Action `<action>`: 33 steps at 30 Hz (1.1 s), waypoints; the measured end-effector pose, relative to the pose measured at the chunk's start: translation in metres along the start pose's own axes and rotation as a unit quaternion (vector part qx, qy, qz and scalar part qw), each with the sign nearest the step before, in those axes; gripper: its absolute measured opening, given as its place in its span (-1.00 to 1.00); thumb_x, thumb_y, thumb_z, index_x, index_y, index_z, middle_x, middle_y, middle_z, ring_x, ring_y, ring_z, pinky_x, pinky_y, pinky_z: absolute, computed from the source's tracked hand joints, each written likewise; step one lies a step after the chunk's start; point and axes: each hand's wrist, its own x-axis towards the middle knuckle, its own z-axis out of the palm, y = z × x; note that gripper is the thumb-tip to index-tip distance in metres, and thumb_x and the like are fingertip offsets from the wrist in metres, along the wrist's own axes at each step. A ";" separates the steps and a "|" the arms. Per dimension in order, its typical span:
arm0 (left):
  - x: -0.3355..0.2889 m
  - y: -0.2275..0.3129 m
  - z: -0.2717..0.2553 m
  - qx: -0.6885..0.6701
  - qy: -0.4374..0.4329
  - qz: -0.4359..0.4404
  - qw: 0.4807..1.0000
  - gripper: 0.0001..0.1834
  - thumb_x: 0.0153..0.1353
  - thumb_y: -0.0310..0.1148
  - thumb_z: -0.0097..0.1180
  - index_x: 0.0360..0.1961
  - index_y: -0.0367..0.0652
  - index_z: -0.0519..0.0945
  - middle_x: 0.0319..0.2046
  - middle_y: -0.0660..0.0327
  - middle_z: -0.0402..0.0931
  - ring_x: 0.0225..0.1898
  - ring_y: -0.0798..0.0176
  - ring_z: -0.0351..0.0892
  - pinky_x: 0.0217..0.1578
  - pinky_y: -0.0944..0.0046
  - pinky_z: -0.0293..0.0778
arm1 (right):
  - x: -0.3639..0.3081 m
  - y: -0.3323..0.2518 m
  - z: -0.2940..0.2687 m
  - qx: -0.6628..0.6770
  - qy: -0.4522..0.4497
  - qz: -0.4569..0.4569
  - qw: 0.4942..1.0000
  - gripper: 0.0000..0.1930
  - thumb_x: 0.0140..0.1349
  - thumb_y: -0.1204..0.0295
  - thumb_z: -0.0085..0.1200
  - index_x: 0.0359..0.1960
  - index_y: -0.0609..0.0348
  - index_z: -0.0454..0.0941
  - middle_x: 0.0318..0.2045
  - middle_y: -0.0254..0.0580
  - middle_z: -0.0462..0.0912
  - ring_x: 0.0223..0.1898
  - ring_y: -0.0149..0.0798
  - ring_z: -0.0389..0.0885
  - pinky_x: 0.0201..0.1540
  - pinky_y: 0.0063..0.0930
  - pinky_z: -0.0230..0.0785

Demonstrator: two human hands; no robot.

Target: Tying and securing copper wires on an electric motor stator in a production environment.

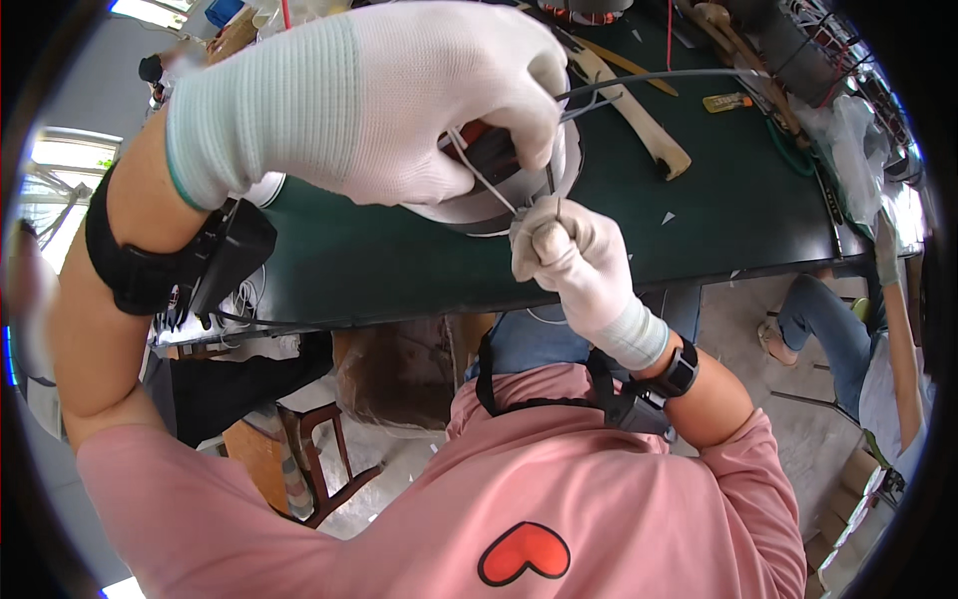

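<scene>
My left hand (449,95), in a white knit glove, reaches over a round, pale-rimmed wound part (479,215) that looks like a motor stator. Its fingers are curled over the part, hiding most of it; a dark and red inside shows between thumb and fingers. A thin white wire (484,175) runs from there down to my right hand (564,250), also gloved, which is closed in a pinch on wire ends at the part's near edge. A darker wire comes down to the same pinch from beside my left fingertips. One grey cable (669,75) stretches rightward behind my left hand.
On the dark green table (379,285) lie a pale flat stick (644,125), a yellow-handled tool (726,103) and small white scraps. More wound parts (818,50) and a clear plastic bag (853,140) stand at the far right. Another person (858,349) sits at right.
</scene>
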 end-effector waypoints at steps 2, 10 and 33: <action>0.001 -0.009 0.002 -0.050 0.003 -0.006 0.999 -0.73 0.02 -0.45 0.33 -0.19 -0.24 0.68 -0.14 -0.01 0.53 0.03 -0.08 0.48 0.04 0.09 0.43 | -0.006 0.003 0.002 0.024 0.005 -0.021 0.999 -0.63 0.48 0.14 0.02 -0.36 0.19 0.54 -0.44 -0.37 0.56 -0.35 -0.54 0.42 -0.23 -0.62 0.26; -0.015 0.008 0.028 0.171 0.036 -0.087 0.981 -0.55 -0.22 -0.58 0.39 -0.17 -0.22 0.66 0.00 0.00 0.56 0.28 -0.15 0.41 0.26 -0.04 0.37 | -0.015 -0.028 0.037 0.267 0.074 0.122 0.953 -0.65 0.49 0.15 -0.01 -0.41 0.10 0.44 -0.60 -0.54 0.32 -0.67 -0.62 0.02 -0.64 -0.64 -0.16; -0.032 0.017 0.048 0.295 0.069 -0.088 0.949 -0.55 -0.08 -0.36 0.37 -0.08 -0.08 0.60 0.12 0.11 0.50 0.30 -0.11 0.36 0.28 -0.08 0.30 | -0.024 -0.072 0.079 0.186 0.051 0.068 0.979 -0.61 0.51 0.07 -0.06 -0.28 0.19 0.38 -0.49 -0.37 0.36 -0.64 -0.60 0.09 -0.63 -0.64 -0.08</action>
